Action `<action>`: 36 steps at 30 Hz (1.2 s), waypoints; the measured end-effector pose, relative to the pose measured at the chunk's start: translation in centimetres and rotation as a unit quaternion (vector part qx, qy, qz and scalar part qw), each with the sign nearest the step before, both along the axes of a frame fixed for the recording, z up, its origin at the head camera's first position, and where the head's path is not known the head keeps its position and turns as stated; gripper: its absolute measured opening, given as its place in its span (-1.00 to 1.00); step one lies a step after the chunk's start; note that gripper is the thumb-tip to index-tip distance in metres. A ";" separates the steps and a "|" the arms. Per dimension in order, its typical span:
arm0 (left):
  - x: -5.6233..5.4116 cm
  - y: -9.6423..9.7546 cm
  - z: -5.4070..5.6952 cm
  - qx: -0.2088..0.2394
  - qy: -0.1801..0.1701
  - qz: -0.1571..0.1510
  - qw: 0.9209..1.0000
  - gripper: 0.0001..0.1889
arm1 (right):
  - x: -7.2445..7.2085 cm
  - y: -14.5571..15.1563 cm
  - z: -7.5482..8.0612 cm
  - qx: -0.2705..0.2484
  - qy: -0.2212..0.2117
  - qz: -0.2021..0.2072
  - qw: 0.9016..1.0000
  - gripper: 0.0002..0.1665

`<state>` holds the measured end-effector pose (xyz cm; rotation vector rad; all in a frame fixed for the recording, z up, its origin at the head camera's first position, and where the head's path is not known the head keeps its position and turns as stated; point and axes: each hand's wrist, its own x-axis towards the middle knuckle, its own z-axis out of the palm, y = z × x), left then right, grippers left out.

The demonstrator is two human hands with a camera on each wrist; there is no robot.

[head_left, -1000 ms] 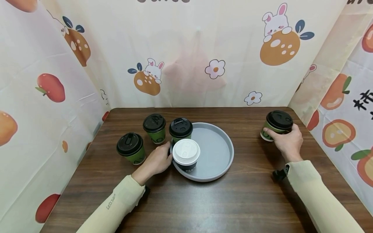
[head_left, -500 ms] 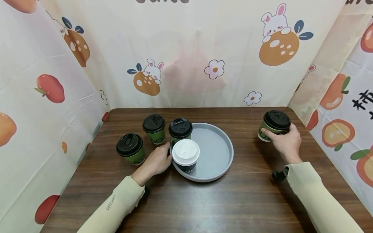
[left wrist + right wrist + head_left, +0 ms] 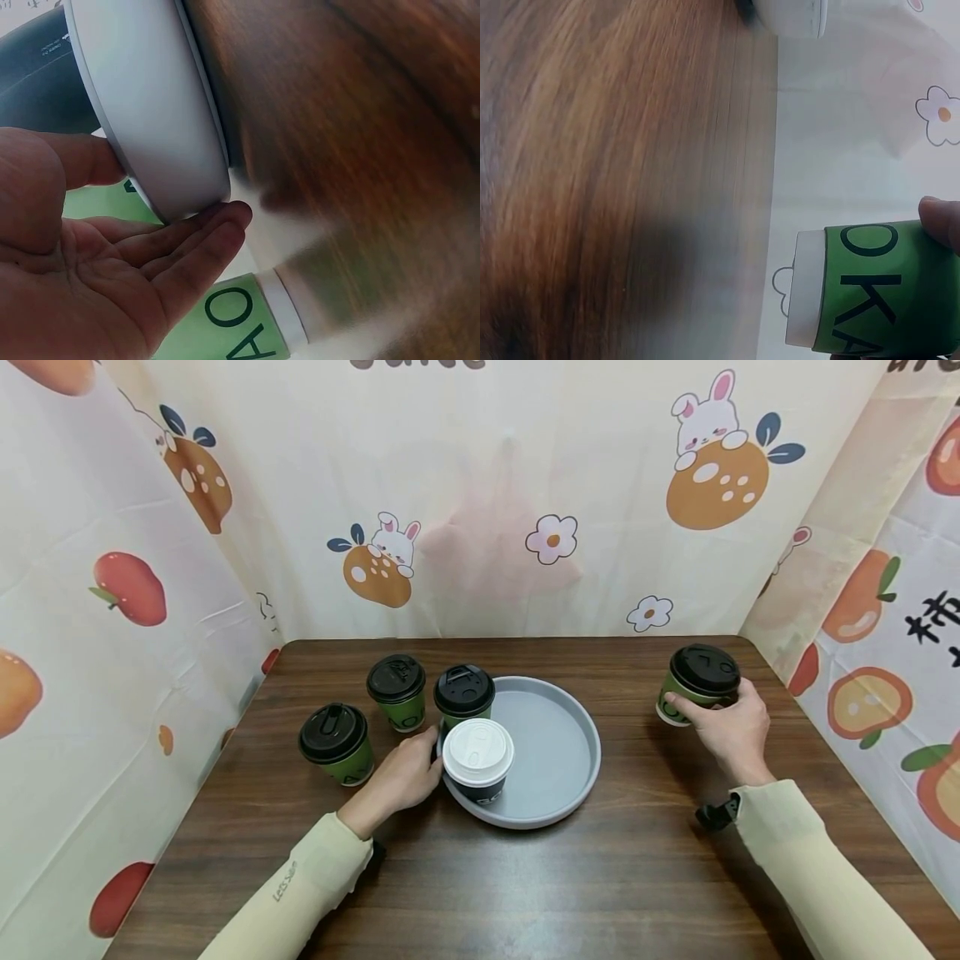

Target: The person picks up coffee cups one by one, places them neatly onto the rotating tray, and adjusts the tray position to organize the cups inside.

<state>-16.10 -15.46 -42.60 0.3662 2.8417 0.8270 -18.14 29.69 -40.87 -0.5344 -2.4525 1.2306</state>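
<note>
My right hand (image 3: 729, 727) grips a green paper cup (image 3: 678, 697) with a black lid, near the table's far right. In the right wrist view this cup (image 3: 892, 292) hangs above the wood, its white base apart from the surface. My left hand (image 3: 401, 772) holds the left rim of a round grey tray (image 3: 551, 752); in the left wrist view the thumb lies on one side of the tray wall (image 3: 161, 105) and the fingers on the other. On the tray stand a white-lidded dark cup (image 3: 478, 762) and a black-lidded green cup (image 3: 465, 692), partly hidden behind it.
Two more black-lidded green cups, one nearer (image 3: 337, 743) and one farther back (image 3: 397, 692), stand left of the tray beside my left forearm. Behind the wooden table (image 3: 525, 893) hangs a printed curtain (image 3: 487, 485), with further curtains at both sides.
My right hand has moved a little to the left with the green cup, which has come off the table. My left hand, the tray and the other cups stay in place.
</note>
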 end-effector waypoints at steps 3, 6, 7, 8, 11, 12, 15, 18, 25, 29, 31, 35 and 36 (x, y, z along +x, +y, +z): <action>0.0 0.0 0.0 0.000 0.002 -0.001 1.000 -0.47 | 0.1 -0.2 0.1 -0.004 -0.004 0.006 1.000 0.11; 0.0 0.0 0.0 0.001 0.003 -0.001 1.000 -0.47 | 0.3 -0.4 0.2 -0.007 -0.007 0.013 1.000 0.11; 0.0 0.0 0.0 0.001 0.003 -0.001 1.000 -0.47 | 0.3 -0.4 0.3 -0.007 -0.007 0.015 1.000 0.11; 0.0 0.0 0.0 0.000 0.002 -0.001 1.000 -0.47 | 0.3 -0.5 0.3 -0.006 -0.007 0.015 1.000 0.11; 0.0 0.0 0.1 -0.001 0.000 0.000 1.000 -0.45 | 0.4 -0.7 0.4 -0.003 -0.004 0.019 1.000 0.10; 0.0 0.0 0.1 -0.001 -0.001 0.001 1.000 -0.45 | 0.5 -0.8 0.4 0.000 -0.002 0.022 1.000 0.09; 0.0 0.0 0.1 0.000 -0.003 0.003 1.000 -0.45 | 0.6 -1.0 0.5 0.006 0.003 0.031 0.999 0.07; 0.0 0.0 0.1 0.000 -0.002 0.004 1.000 -0.45 | 0.7 -1.2 0.6 0.012 0.003 0.037 0.999 0.07; 0.0 0.1 -0.1 0.001 0.019 0.004 1.000 -0.65 | 1.0 -2.0 0.7 0.024 0.021 0.038 0.999 0.00; 0.0 0.1 -0.1 0.003 0.023 0.004 1.000 -0.68 | 1.2 -2.4 0.9 0.025 0.027 0.047 0.998 0.00; 0.0 0.1 -0.2 0.002 0.023 0.005 1.000 -0.68 | 1.3 -2.6 1.1 0.023 0.028 0.052 0.998 0.00; 0.0 0.1 -0.2 -0.001 0.019 0.006 1.000 -0.63 | 1.6 -3.0 1.4 0.021 0.033 0.061 0.997 0.00; 0.1 0.0 -0.2 -0.001 0.018 0.007 1.000 -0.61 | 1.6 -3.1 1.5 0.021 0.034 0.063 0.997 -0.01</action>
